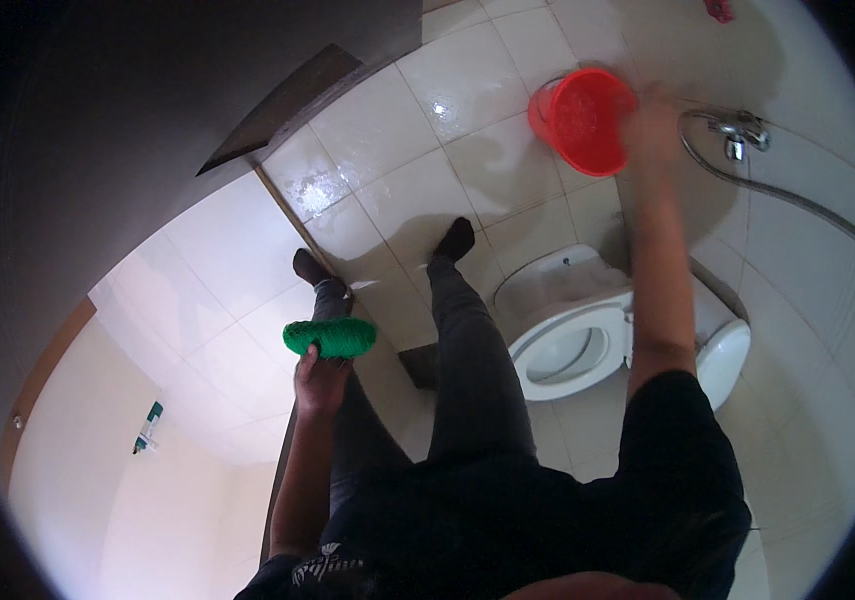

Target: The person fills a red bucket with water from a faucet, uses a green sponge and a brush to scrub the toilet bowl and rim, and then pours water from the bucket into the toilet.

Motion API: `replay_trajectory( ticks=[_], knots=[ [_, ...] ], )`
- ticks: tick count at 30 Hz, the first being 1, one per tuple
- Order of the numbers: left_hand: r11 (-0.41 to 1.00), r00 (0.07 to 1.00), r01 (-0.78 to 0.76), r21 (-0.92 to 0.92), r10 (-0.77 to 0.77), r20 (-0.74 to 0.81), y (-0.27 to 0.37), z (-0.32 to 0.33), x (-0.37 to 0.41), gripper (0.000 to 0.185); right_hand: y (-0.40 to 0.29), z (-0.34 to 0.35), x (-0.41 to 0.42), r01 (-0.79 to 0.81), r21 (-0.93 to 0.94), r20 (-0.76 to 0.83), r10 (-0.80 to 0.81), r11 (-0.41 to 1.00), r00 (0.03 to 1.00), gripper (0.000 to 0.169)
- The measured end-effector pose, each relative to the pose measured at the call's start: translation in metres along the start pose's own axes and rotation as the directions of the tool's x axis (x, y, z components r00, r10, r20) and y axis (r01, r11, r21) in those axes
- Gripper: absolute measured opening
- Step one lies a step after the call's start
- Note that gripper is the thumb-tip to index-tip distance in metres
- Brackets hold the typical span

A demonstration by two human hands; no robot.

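My left hand [320,382] holds a green bristled scrubbing pad or brush head [331,337] in front of my left leg, with the thumb pressed on its near edge. My right hand [651,124] is stretched far forward and blurred, at the right rim of a red plastic bucket [592,124]. Whether its fingers grip anything cannot be made out. The bucket stands on the tiled floor near the wall, its inside facing up. Right of that hand, a chrome mixer tap [744,135] with a flexible metal hose is mounted on the wall.
A white toilet [574,352] with its seat down stands under my right arm. Wet patches shine on the floor tiles [390,172]. A raised threshold strip [289,210] runs by my left foot. A dark door [172,75] fills the upper left. Something red hangs at the top right.
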State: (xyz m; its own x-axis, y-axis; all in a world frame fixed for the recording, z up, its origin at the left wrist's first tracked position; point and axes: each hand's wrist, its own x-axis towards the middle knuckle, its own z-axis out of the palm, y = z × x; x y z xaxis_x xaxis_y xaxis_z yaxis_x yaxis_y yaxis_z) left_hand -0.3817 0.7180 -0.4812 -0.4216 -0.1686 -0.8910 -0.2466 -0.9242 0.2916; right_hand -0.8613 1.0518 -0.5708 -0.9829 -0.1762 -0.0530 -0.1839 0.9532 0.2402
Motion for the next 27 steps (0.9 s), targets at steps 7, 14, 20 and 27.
replay_trajectory(
  ticks=[7, 14, 20, 27],
  knots=[
    [0.994, 0.994, -0.101, 0.052, 0.103, -0.044, -0.010, -0.004, 0.041, 0.056, -0.096, 0.242, -0.008, -0.297, 0.112, 0.325, 0.248, 0.948, 0.913, 0.079],
    [0.991, 0.992, -0.118, 0.059, 0.120, -0.034, -0.015, 0.013, 0.046, 0.053, -0.094, 0.220, -0.031, -0.401, 0.347, 0.408, 0.248, 0.848, 0.879, 0.067],
    [0.976, 0.988, -0.104, 0.192, 0.124, -0.095, -0.003, 0.001, 0.036, 0.058, -0.104, 0.227, -0.006, -0.396, 0.375, 0.356, 0.264, 0.838, 0.896, 0.059],
    [0.986, 0.983, -0.135, 0.100, 0.146, -0.113, -0.003, 0.012, 0.050, 0.053, -0.107, 0.253, 0.002, -0.339, 0.319, 0.393, 0.202, 0.885, 0.897, 0.055]
  ],
)
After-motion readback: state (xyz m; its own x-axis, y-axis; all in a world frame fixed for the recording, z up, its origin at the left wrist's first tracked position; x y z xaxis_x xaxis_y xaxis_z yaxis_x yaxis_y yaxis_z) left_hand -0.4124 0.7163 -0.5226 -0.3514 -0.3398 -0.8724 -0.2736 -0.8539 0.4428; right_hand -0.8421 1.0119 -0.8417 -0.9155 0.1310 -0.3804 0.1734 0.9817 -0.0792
